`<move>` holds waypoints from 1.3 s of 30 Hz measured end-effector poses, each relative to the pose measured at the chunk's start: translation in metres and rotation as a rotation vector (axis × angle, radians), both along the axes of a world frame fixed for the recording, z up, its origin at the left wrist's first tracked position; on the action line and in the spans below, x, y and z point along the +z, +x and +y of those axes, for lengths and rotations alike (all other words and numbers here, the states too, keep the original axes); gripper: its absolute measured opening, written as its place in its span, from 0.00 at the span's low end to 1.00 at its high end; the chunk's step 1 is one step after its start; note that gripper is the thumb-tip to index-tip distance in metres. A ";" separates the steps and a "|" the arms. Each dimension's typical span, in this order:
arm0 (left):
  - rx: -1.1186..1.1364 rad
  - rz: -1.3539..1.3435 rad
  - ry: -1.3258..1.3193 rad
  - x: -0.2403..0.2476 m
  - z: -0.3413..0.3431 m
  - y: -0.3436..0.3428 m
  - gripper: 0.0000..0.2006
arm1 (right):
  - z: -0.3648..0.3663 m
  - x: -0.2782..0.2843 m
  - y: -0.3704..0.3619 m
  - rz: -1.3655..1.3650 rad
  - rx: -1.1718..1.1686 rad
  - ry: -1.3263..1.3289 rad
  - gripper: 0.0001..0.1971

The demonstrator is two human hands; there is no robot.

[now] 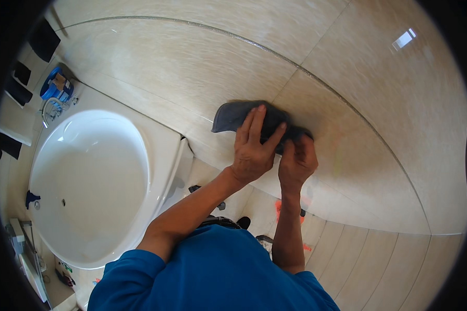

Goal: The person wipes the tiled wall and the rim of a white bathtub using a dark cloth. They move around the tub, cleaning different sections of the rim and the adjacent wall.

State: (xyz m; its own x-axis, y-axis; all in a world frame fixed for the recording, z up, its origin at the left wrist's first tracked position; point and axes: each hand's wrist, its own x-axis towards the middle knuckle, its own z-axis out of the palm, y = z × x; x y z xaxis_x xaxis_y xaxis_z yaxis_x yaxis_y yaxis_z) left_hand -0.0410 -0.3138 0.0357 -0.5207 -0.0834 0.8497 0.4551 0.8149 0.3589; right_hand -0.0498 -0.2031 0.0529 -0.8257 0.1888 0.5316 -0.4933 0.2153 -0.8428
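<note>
A dark grey cloth (pixel 231 115) lies against the beige tiled wall (pixel 202 57), bunched at its right end. My left hand (pixel 254 150) rests on it with fingers stretched out and thumb apart, pressing it to the tiles. Close beside, my right hand (pixel 297 163) has its fingers bent and pinched on the bunched right end. The right fingertips are partly hidden in the folds and a little blurred.
To my left stands a white bathtub (pixel 141 155) with a chrome tap (pixel 47 111) and a blue bucket (pixel 57 85) at its far corner. A raised trim strip (pixel 296 65) crosses the wall. Orange-red items (pixel 281 211) lie on the floor below my arms.
</note>
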 end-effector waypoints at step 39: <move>-0.139 0.004 -0.048 0.023 0.044 0.009 0.21 | 0.054 0.014 0.011 -0.069 0.022 -0.074 0.08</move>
